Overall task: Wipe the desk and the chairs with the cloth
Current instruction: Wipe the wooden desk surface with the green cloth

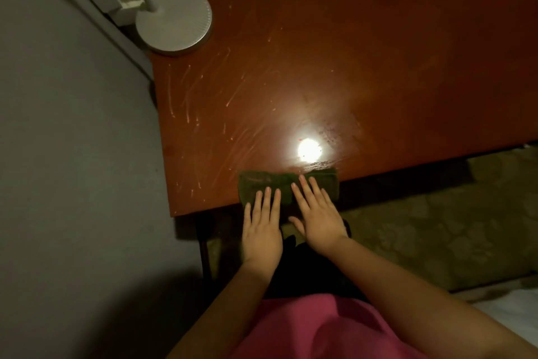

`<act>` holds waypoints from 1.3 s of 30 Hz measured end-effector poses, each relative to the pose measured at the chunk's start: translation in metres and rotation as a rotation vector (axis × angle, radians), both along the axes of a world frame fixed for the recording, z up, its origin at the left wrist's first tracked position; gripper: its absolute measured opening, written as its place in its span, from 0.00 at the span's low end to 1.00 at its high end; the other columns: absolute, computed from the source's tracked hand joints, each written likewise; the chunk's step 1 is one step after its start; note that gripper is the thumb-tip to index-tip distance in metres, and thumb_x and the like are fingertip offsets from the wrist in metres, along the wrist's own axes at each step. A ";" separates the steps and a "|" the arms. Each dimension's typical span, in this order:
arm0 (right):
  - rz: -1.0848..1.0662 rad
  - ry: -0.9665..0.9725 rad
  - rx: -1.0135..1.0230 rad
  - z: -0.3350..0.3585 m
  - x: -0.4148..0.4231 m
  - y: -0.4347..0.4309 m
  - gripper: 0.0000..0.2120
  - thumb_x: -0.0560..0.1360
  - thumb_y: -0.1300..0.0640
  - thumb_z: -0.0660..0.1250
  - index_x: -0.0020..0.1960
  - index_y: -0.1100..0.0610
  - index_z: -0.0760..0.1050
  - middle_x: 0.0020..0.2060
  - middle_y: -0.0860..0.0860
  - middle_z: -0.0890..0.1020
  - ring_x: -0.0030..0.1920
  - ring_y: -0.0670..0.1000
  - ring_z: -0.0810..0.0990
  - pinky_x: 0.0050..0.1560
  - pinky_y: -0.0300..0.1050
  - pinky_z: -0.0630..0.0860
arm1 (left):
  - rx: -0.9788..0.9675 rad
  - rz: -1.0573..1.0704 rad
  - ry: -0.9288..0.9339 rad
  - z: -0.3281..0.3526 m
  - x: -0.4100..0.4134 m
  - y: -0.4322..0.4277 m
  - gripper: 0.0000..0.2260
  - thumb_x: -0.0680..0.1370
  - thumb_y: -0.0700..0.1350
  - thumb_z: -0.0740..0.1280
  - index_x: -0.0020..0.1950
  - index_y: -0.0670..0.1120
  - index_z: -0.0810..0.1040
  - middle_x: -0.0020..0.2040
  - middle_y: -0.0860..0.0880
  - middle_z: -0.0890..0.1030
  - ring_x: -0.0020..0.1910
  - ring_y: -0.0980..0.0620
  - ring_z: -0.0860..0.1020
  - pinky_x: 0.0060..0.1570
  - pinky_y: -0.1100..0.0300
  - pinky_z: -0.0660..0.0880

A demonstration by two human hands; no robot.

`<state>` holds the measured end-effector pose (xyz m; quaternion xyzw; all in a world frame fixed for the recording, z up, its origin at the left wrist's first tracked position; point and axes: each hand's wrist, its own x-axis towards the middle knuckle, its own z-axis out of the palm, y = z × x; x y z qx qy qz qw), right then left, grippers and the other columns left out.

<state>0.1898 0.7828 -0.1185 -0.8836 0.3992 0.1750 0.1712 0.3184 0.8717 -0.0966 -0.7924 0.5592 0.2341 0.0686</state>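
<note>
right now our left hand [262, 230] and right hand [318, 220] lie side by side, fingers straight and flat, pressing the green cloth [259, 181] onto the desk [378, 67] at its near edge; neither grips it. with only flat palms on it, we judge that a pull toward us could drag the cloth off the edge and drop it. smeary streaks show across the left part of the top, so a too-wet cloth may just spread them. a wide sweep into the far left corner could knock the lamp [173, 19] standing there.
</note>
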 end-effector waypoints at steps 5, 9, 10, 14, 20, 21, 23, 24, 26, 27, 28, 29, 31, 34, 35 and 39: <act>0.000 0.035 0.046 0.009 0.030 -0.047 0.36 0.81 0.37 0.47 0.79 0.52 0.34 0.76 0.53 0.32 0.77 0.55 0.33 0.75 0.52 0.37 | 0.044 -0.040 -0.040 0.001 0.022 -0.046 0.32 0.82 0.44 0.54 0.78 0.46 0.36 0.79 0.47 0.35 0.78 0.46 0.37 0.75 0.53 0.38; 0.028 0.101 0.094 0.017 0.046 -0.077 0.35 0.81 0.37 0.47 0.79 0.51 0.35 0.77 0.54 0.33 0.77 0.55 0.34 0.77 0.53 0.40 | 0.106 -0.020 0.009 0.007 0.035 -0.080 0.29 0.83 0.45 0.53 0.80 0.45 0.41 0.80 0.45 0.40 0.79 0.44 0.41 0.77 0.51 0.43; 0.034 0.098 0.098 0.020 0.046 -0.078 0.35 0.82 0.38 0.48 0.79 0.51 0.36 0.77 0.54 0.34 0.77 0.56 0.34 0.77 0.53 0.41 | 0.115 -0.025 0.012 0.011 0.036 -0.085 0.28 0.83 0.45 0.53 0.80 0.44 0.44 0.80 0.44 0.43 0.79 0.43 0.44 0.77 0.50 0.46; 0.022 0.027 0.077 0.019 0.019 -0.045 0.34 0.82 0.41 0.52 0.80 0.51 0.39 0.78 0.55 0.36 0.78 0.57 0.36 0.78 0.56 0.45 | 0.081 -0.068 -0.007 0.025 0.022 -0.077 0.25 0.83 0.48 0.56 0.78 0.40 0.56 0.78 0.39 0.55 0.77 0.39 0.55 0.75 0.48 0.56; -0.071 0.074 0.092 0.014 -0.001 -0.019 0.35 0.76 0.34 0.38 0.79 0.48 0.37 0.76 0.51 0.34 0.76 0.54 0.32 0.75 0.56 0.38 | 0.140 -0.133 -0.027 0.015 0.005 -0.050 0.31 0.83 0.48 0.55 0.80 0.45 0.41 0.79 0.38 0.43 0.78 0.37 0.44 0.76 0.46 0.46; -0.061 0.093 0.085 0.015 0.002 -0.026 0.37 0.74 0.33 0.35 0.78 0.48 0.34 0.76 0.51 0.32 0.75 0.53 0.30 0.75 0.56 0.37 | 0.141 -0.142 -0.045 0.013 0.005 -0.052 0.31 0.83 0.48 0.55 0.79 0.45 0.40 0.79 0.39 0.42 0.78 0.37 0.44 0.76 0.46 0.44; -0.054 0.117 0.085 0.015 0.008 -0.044 0.36 0.77 0.31 0.38 0.77 0.47 0.30 0.75 0.50 0.29 0.75 0.53 0.29 0.76 0.58 0.37 | 0.142 -0.151 -0.068 0.013 0.008 -0.063 0.31 0.83 0.48 0.54 0.79 0.46 0.38 0.79 0.41 0.40 0.78 0.39 0.42 0.76 0.45 0.41; -0.054 0.131 0.094 0.014 0.012 -0.055 0.36 0.78 0.32 0.41 0.77 0.48 0.29 0.75 0.50 0.28 0.75 0.53 0.29 0.76 0.58 0.37 | 0.149 -0.146 -0.061 0.014 0.012 -0.071 0.31 0.83 0.47 0.54 0.79 0.47 0.38 0.79 0.42 0.39 0.78 0.40 0.41 0.76 0.46 0.41; -0.039 0.162 0.104 0.013 0.024 -0.077 0.38 0.79 0.32 0.44 0.77 0.48 0.28 0.74 0.51 0.27 0.75 0.54 0.28 0.76 0.58 0.37 | 0.169 -0.132 -0.041 0.014 0.023 -0.094 0.31 0.83 0.46 0.55 0.80 0.48 0.39 0.80 0.44 0.39 0.78 0.42 0.41 0.76 0.48 0.42; -0.027 0.168 0.102 0.013 0.032 -0.088 0.38 0.79 0.32 0.44 0.77 0.49 0.28 0.75 0.51 0.28 0.75 0.54 0.29 0.76 0.58 0.37 | 0.187 -0.124 -0.042 0.016 0.029 -0.107 0.31 0.83 0.46 0.55 0.80 0.48 0.39 0.80 0.45 0.39 0.78 0.43 0.42 0.76 0.48 0.42; -0.016 0.170 0.100 0.013 0.039 -0.098 0.39 0.79 0.32 0.44 0.77 0.49 0.29 0.75 0.51 0.28 0.76 0.54 0.29 0.76 0.58 0.37 | 0.212 -0.111 -0.041 0.019 0.035 -0.120 0.31 0.83 0.46 0.56 0.80 0.48 0.40 0.80 0.47 0.40 0.79 0.44 0.42 0.76 0.49 0.42; -0.006 0.169 0.103 0.014 0.045 -0.106 0.39 0.79 0.32 0.44 0.77 0.50 0.29 0.75 0.51 0.28 0.76 0.54 0.30 0.76 0.58 0.38 | 0.238 -0.095 -0.039 0.021 0.039 -0.131 0.31 0.83 0.47 0.55 0.80 0.48 0.41 0.80 0.48 0.41 0.79 0.46 0.43 0.76 0.49 0.41; -0.001 0.143 0.126 0.015 0.048 -0.114 0.38 0.79 0.33 0.45 0.78 0.50 0.30 0.76 0.51 0.30 0.76 0.54 0.30 0.76 0.57 0.38 | 0.267 -0.073 -0.034 0.025 0.040 -0.143 0.30 0.83 0.48 0.55 0.80 0.48 0.42 0.80 0.48 0.42 0.79 0.47 0.44 0.76 0.48 0.40; -0.019 0.069 0.130 0.015 0.028 -0.093 0.38 0.80 0.34 0.45 0.78 0.51 0.31 0.76 0.51 0.30 0.76 0.53 0.30 0.77 0.56 0.38 | 0.270 -0.077 -0.033 0.027 0.030 -0.131 0.33 0.82 0.48 0.58 0.80 0.46 0.41 0.80 0.48 0.41 0.79 0.46 0.43 0.76 0.47 0.41; -0.020 0.048 0.122 0.014 0.018 -0.080 0.38 0.80 0.34 0.46 0.78 0.52 0.30 0.76 0.51 0.30 0.76 0.53 0.29 0.76 0.57 0.38 | 0.256 -0.094 -0.041 0.026 0.025 -0.122 0.34 0.82 0.48 0.59 0.80 0.45 0.40 0.80 0.47 0.40 0.79 0.45 0.42 0.76 0.47 0.42; 0.017 0.026 0.116 0.005 -0.009 -0.049 0.41 0.77 0.29 0.41 0.78 0.54 0.32 0.76 0.51 0.31 0.75 0.53 0.28 0.75 0.55 0.33 | 0.214 -0.081 -0.028 0.020 0.004 -0.093 0.37 0.81 0.49 0.60 0.79 0.44 0.36 0.79 0.46 0.37 0.78 0.44 0.39 0.77 0.50 0.43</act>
